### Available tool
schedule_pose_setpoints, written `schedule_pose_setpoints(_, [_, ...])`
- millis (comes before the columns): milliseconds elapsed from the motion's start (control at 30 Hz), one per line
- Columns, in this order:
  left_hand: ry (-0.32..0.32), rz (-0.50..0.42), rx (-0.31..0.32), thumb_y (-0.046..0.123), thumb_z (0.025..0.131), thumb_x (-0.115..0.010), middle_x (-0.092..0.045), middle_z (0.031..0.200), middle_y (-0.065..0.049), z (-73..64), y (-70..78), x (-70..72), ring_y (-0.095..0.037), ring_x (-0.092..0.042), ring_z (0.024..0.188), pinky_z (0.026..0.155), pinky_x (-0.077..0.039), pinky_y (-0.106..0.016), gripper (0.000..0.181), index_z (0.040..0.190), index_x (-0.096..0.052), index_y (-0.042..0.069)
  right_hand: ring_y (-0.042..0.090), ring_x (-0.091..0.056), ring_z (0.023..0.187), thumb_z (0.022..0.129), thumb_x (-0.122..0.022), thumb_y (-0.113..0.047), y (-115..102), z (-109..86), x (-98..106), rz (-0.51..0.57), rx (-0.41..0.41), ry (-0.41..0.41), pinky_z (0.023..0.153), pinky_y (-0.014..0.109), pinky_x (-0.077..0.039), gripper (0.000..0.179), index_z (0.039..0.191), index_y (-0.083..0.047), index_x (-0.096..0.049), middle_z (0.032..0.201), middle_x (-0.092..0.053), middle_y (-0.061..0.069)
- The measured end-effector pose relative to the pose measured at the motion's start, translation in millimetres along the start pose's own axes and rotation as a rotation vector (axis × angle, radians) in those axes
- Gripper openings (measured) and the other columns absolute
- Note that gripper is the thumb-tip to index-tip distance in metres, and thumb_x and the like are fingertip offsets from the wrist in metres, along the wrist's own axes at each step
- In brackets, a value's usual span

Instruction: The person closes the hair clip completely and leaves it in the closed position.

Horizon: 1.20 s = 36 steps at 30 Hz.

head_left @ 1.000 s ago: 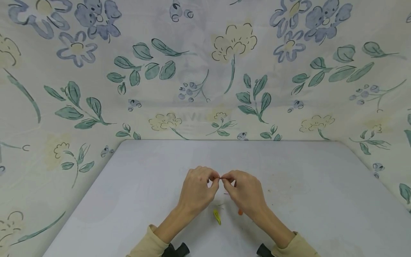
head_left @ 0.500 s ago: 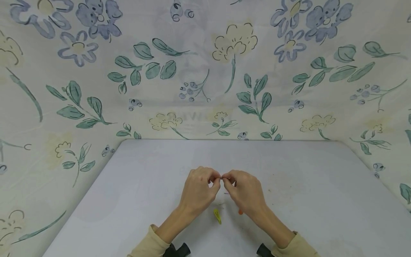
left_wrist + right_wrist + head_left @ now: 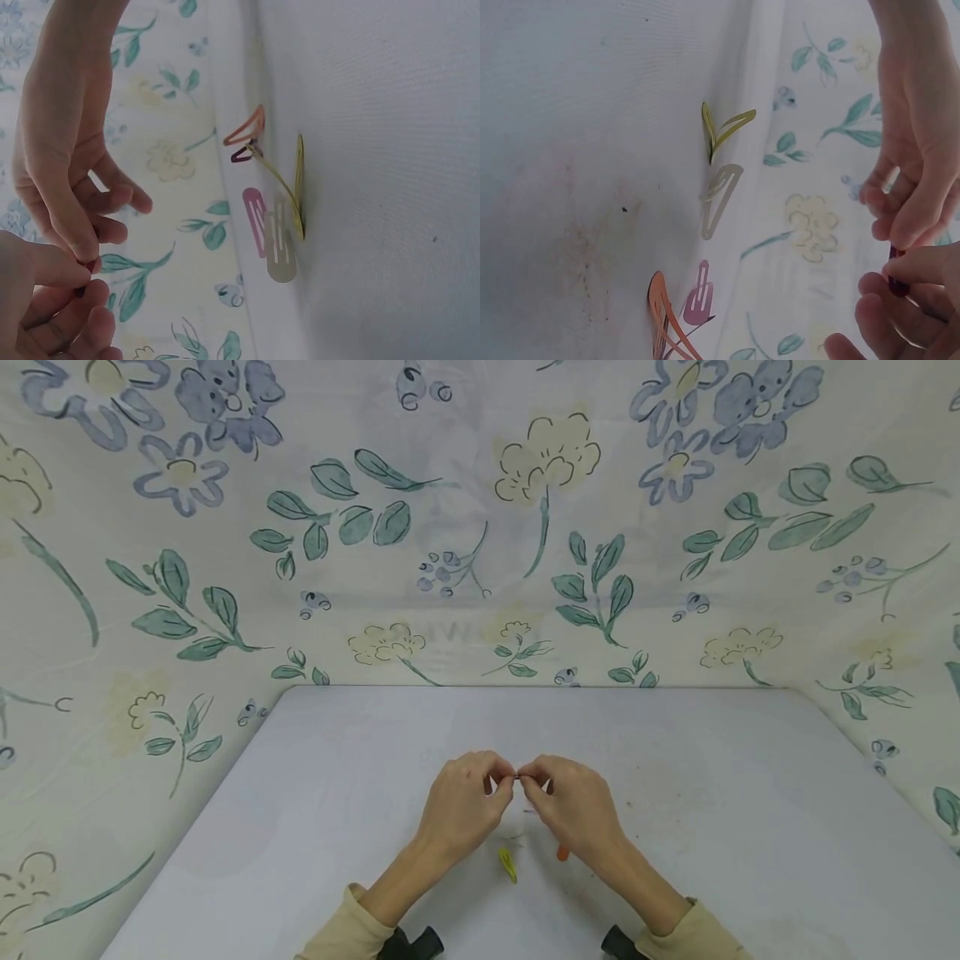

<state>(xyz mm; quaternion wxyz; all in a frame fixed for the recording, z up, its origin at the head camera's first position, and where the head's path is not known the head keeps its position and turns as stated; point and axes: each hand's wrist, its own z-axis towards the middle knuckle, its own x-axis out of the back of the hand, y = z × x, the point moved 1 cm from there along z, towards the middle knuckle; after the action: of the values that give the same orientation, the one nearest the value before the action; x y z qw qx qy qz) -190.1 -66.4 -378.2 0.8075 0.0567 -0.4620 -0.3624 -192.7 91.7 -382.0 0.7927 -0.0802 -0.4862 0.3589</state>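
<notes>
A small dark red hair clip [image 3: 898,286] is held between both hands, above the white table. My left hand [image 3: 461,802] pinches one end of it between thumb and fingers, and my right hand [image 3: 577,806] pinches the other. In the head view only a thin sliver of the clip [image 3: 517,777] shows between the fingertips. Fingers cover most of it in both wrist views, so I cannot tell whether it is snapped or sprung. The fingertips of the two hands nearly meet.
Below the hands lie several hair clips: yellow-green [image 3: 507,865], orange [image 3: 562,852], pink [image 3: 699,296], beige [image 3: 722,202] and a dark one [image 3: 241,154] beside the orange. A white table [image 3: 337,752] meets a flowered cloth [image 3: 465,527] behind. Black objects [image 3: 426,943] stand near the sleeves.
Both hands stay almost in place, still pinching the dark red hair clip. The left hand shifts very slightly. The clips on the table have not moved.
</notes>
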Motion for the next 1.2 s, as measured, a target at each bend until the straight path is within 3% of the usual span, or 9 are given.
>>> schedule_pose_setpoints(233, [-0.038,-0.054,0.051,0.004,0.084,-0.072,-0.06,0.073,0.008,0.8,-2.0,2.6,-0.006,-0.046,0.062,0.055,-0.04,-0.02,0.008,0.084,-0.07,0.012,0.003,-0.044,0.055,0.086,-0.075,-0.01,0.8,2.3,1.9,0.032,-0.024,-0.051,0.049,0.02,-0.039,0.006,0.092,-0.013,-0.075,0.076,-0.069,-0.005])
schedule_pose_setpoints(367, [-0.036,-0.05,0.063,0.006,0.084,-0.072,-0.06,0.074,0.008,1.2,-2.8,3.7,-0.006,-0.046,0.062,0.054,-0.04,-0.02,0.007,0.085,-0.07,0.013,0.004,-0.042,0.052,0.089,-0.074,-0.013,2.0,3.7,3.9,0.088,-0.056,-0.1,0.046,0.021,-0.037,0.007,0.095,-0.014,-0.075,0.076,-0.068,-0.006])
schedule_pose_setpoints(667, [-0.024,-0.053,0.052,0.005,0.084,-0.072,-0.061,0.075,0.008,2.9,-3.0,5.6,-0.006,-0.046,0.062,0.053,-0.04,-0.019,0.007,0.085,-0.071,0.012,0.008,-0.048,0.057,0.092,-0.071,-0.016,4.7,5.4,7.6,0.154,-0.092,-0.12,0.049,0.022,-0.04,0.01,0.1,-0.014,-0.076,0.09,-0.073,-0.004])
schedule_pose_setpoints(933, [-0.067,-0.104,0.065,0.005,0.085,-0.071,-0.063,0.077,0.007,3.9,-3.1,5.3,-0.007,-0.047,0.064,0.054,-0.04,-0.021,0.006,0.087,-0.071,0.011,0.008,-0.048,0.059,0.09,-0.072,-0.013,8.8,7.3,10.8,0.224,-0.125,-0.144,0.048,0.023,-0.039,0.009,0.098,-0.014,-0.076,0.09,-0.072,-0.005])
schedule_pose_setpoints(1200, [-0.076,-0.056,0.049,0.007,0.084,-0.074,-0.066,0.081,0.006,7.1,-8.4,4.6,-0.007,-0.048,0.065,0.056,-0.041,-0.021,0.007,0.086,-0.071,0.013,0.012,-0.052,0.062,0.087,-0.074,-0.01,15.0,11.5,8.1,0.253,-0.141,-0.181,0.05,0.024,-0.042,0.015,0.101,-0.015,-0.075,0.09,-0.07,-0.005])
